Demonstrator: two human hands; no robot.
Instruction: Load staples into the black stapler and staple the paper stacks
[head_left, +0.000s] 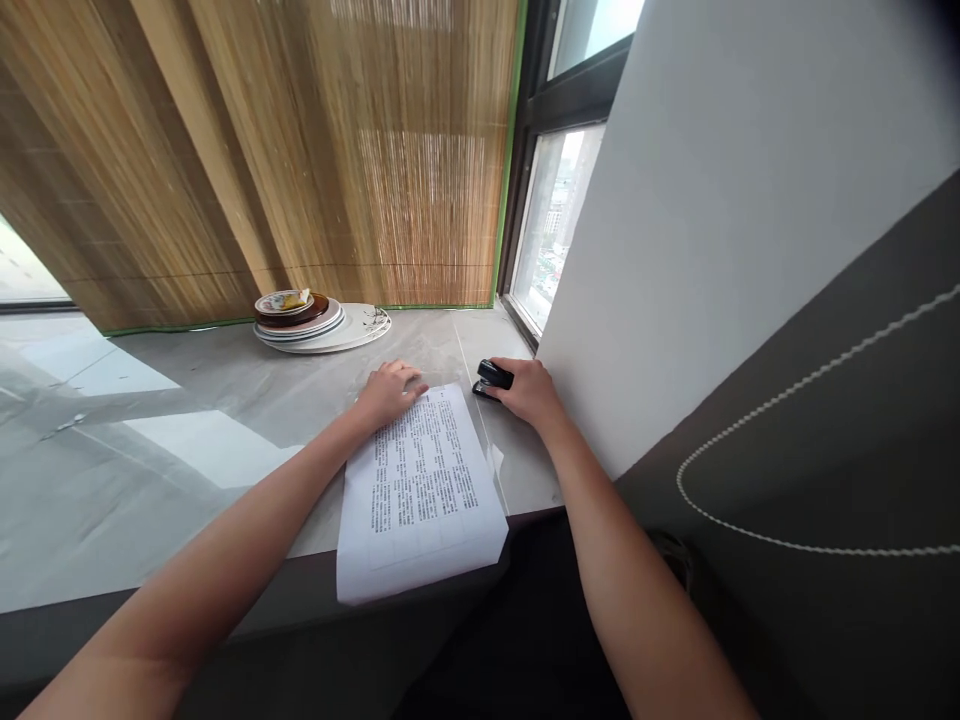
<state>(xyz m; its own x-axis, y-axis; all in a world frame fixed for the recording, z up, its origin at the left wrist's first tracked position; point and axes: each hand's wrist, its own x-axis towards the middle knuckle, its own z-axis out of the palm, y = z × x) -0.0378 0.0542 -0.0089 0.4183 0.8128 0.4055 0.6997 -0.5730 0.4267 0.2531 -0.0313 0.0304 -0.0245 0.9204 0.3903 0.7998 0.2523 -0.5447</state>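
A printed sheet of paper (424, 480), dense with lines of text, lies on the stone ledge, its near end hanging over the front edge and curling. Whether more sheets lie beneath it I cannot tell. My left hand (390, 393) rests on the paper's far left corner, fingers apart and the thumb reaching over the top edge. To the right of the paper, a black stapler (495, 375) is in the grasp of my right hand (529, 388). The stapler's nose points left, a short gap away from the paper's far right corner, with its jaws apart.
Several stacked plates (300, 325) stand at the back of the ledge (187, 380), below a bamboo blind (322, 150). A white wall (720, 170) rises close on the right beside a window (555, 220). A beaded cord (750, 530) loops at the far right.
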